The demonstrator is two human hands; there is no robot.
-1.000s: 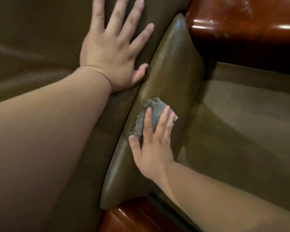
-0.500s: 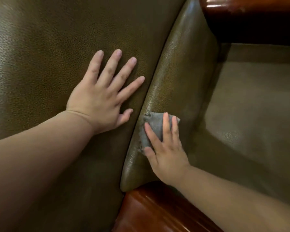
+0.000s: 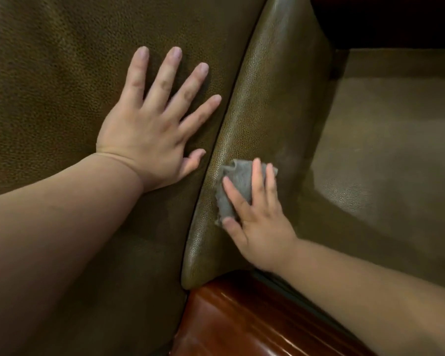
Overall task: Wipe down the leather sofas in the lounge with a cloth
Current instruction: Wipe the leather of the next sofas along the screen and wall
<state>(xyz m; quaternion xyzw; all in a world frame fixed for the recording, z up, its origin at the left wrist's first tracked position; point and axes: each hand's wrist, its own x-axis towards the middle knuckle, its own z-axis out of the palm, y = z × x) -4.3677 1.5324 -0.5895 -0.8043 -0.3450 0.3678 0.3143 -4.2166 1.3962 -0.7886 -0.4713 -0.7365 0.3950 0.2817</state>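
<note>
A view from above looks down at two bare forearms reaching over an olive-brown leather sofa (image 3: 62, 73) with a pebbled grain.

The left hand (image 3: 149, 134) lies flat on a broad leather panel that fills the left half of the view. Its fingers are straight and spread wide, the palm is down, and the thumb points toward a dark seam just to its right. It holds nothing.

To the right of that seam runs a narrower padded cushion (image 3: 267, 98), a long rounded strip of the same leather that stretches from the top of the view down to a blunt tip near the bottom centre. Light shines along its upper part.

On the cushion's lower half sits a small grey cloth (image 3: 235, 183), crumpled and folded. The right hand (image 3: 262, 222) presses it against the leather from the right. The fingers (image 3: 257, 176) lie straight across the top of the cloth, and the thumb rests at its lower edge. The cloth peeks out past the fingertips and along the left side of the hand. The two hands are near each other, apart, with the seam between them.

Below the tip of the cushion is a piece of glossy reddish-brown wood (image 3: 242, 317), touching the leather. The right forearm passes above it. On the right side a paler, flatter leather surface (image 3: 383, 176) stretches away, with a dull sheen. The top right corner is dark.
</note>
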